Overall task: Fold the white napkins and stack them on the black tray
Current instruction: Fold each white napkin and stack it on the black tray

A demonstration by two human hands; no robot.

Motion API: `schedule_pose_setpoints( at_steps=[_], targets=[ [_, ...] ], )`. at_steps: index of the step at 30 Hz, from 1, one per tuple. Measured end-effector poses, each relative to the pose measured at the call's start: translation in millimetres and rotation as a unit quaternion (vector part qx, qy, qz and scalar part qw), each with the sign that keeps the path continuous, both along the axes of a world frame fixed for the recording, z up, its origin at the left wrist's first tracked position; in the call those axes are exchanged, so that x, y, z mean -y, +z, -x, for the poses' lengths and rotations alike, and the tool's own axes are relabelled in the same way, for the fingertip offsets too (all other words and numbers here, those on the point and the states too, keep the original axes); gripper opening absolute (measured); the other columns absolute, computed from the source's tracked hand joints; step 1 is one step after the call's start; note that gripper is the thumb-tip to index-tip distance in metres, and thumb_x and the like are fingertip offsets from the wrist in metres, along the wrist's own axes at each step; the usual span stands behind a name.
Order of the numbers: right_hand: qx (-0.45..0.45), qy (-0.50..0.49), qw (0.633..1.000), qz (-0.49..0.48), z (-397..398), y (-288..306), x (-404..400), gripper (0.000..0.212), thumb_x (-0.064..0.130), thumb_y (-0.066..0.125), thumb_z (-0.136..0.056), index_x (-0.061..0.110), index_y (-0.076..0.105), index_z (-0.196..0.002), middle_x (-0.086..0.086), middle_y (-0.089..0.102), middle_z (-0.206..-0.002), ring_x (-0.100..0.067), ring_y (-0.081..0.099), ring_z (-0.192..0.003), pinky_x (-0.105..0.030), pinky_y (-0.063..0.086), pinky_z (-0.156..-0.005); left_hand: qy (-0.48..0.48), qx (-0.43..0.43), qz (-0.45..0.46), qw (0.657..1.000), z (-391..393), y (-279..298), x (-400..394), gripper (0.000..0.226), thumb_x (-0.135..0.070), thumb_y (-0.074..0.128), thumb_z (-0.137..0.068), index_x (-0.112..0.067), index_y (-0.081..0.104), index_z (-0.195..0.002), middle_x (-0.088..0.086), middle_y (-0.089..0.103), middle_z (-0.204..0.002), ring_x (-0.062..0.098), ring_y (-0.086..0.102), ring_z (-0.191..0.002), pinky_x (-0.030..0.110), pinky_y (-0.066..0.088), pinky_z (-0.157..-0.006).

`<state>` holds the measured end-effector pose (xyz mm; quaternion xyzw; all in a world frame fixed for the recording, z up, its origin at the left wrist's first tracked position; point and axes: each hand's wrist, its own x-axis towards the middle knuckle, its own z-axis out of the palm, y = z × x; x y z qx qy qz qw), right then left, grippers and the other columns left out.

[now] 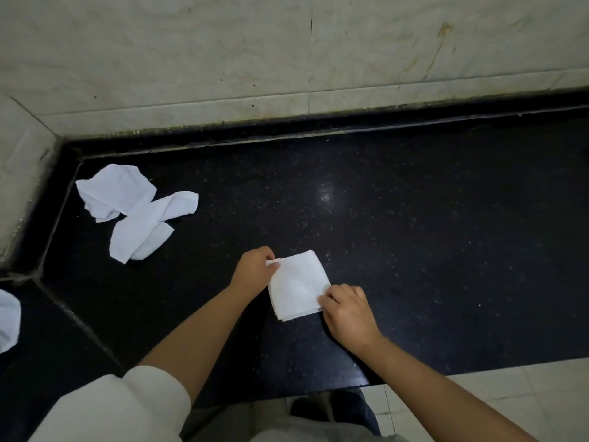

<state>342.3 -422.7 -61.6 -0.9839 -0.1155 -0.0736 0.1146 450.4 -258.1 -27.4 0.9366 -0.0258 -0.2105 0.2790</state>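
A white napkin (298, 285), folded into a small square, lies flat on the black speckled counter (430, 237) near its front edge. My left hand (253, 271) pinches the napkin's upper left corner. My right hand (349, 311) presses down on its lower right corner. A loose pile of unfolded white napkins (135, 208) lies at the far left of the counter, well away from both hands. No black tray shows in this view.
A pale marble wall (287, 59) rises behind and to the left of the counter. More white cloth (8, 317) pokes in at the left edge. The counter's front edge drops to a tiled floor (526, 393) at lower right.
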Motion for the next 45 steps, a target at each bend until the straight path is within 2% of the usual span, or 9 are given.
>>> schedule_pose_setpoints(
  at_steps=[7,10,13,17,20,26,35,39,45],
  targets=[
    [-0.032,-0.036,0.999,0.025,4,-2,1,0.029,0.016,0.037,-0.067,0.021,0.064,-0.056,0.007,0.056,-0.059,-0.01,0.05,-0.057,-0.02,0.031,-0.059,-0.052,0.119,-0.093,0.987,21,-5,4,0.042,-0.022,0.059,-0.089,-0.008,0.05,-0.128,0.011,0.047,-0.13,0.024,0.052,-0.115,0.031,0.045,-0.094],
    [-0.063,-0.019,0.998,0.014,7,3,1,0.03,0.018,0.036,-0.066,0.02,0.065,-0.057,0.007,0.056,-0.059,-0.01,0.054,-0.052,-0.015,0.037,-0.052,-0.141,0.205,-0.138,0.959,38,-11,2,0.031,-0.019,0.08,-0.065,-0.004,0.07,-0.091,0.016,0.068,-0.101,0.03,0.069,-0.087,0.034,0.057,-0.069],
    [-0.036,-0.034,0.997,-0.054,1,8,10,0.028,0.02,0.039,-0.067,0.017,0.067,-0.065,0.004,0.06,-0.064,-0.011,0.055,-0.061,-0.02,0.034,-0.062,-0.194,0.228,-0.167,0.94,51,-17,-2,0.022,-0.029,0.062,-0.071,-0.011,0.074,-0.072,0.007,0.074,-0.087,0.021,0.073,-0.077,0.026,0.058,-0.062],
    [-0.11,-0.075,0.983,-0.127,-43,33,10,0.033,0.016,0.045,-0.085,0.011,0.063,-0.112,-0.006,0.064,-0.113,-0.028,0.053,-0.107,-0.035,0.035,-0.083,-0.214,0.116,-0.191,0.951,56,-18,-2,0.045,-0.026,0.033,-0.099,-0.002,0.039,-0.137,0.012,0.028,-0.152,0.021,0.027,-0.142,0.031,0.021,-0.116],
    [-0.268,-0.028,0.952,-0.145,-85,45,6,0.038,0.018,0.043,-0.094,0.018,0.045,-0.132,0.0,0.053,-0.132,-0.021,0.033,-0.128,-0.037,0.024,-0.104,-0.222,0.088,-0.21,0.948,55,-14,-1,0.05,-0.03,0.025,-0.102,-0.009,0.018,-0.146,0.006,0.008,-0.158,0.018,0.006,-0.147,0.032,0.005,-0.119],
    [-0.343,0.05,0.938,0.016,-127,52,17,0.026,0.015,0.04,-0.094,0.017,0.061,-0.11,-0.004,0.063,-0.111,-0.021,0.04,-0.116,-0.036,0.025,-0.101,-0.218,0.08,-0.209,0.95,55,-14,2,0.052,-0.029,0.025,-0.102,-0.008,0.013,-0.148,0.005,0.005,-0.159,0.018,0.002,-0.147,0.032,0.005,-0.12],
    [-0.151,-0.038,0.988,-0.002,-89,33,18,0.035,0.004,0.057,-0.083,0.002,0.058,-0.117,-0.018,0.058,-0.11,-0.038,0.053,-0.102,-0.042,0.043,-0.084,-0.231,0.127,-0.192,0.945,57,-17,-2,0.05,-0.029,0.026,-0.102,-0.008,0.018,-0.147,0.006,0.008,-0.158,0.018,0.005,-0.147,0.032,0.006,-0.12],
    [-0.076,0.119,0.99,0.015,-42,31,26,0.022,0.026,0.061,-0.064,0.015,0.07,-0.08,-0.002,0.066,-0.078,-0.021,0.062,-0.075,-0.032,0.051,-0.056,-0.232,0.239,-0.108,0.937,66,-22,-6,0.036,-0.031,0.041,-0.082,-0.011,0.071,-0.088,0.006,0.071,-0.098,0.018,0.053,-0.099,0.027,0.041,-0.086],
    [-0.159,0.185,0.965,0.099,-20,21,29,0.032,0.016,0.08,-0.042,0.022,0.073,-0.073,0.006,0.068,-0.073,-0.014,0.066,-0.062,-0.024,0.051,-0.051,-0.28,0.219,-0.132,0.925,80,-30,-11,0.043,-0.047,0.038,-0.072,-0.019,0.071,-0.071,-0.007,0.069,-0.077,0.009,0.058,-0.075,0.017,0.051,-0.063]
  ],
)
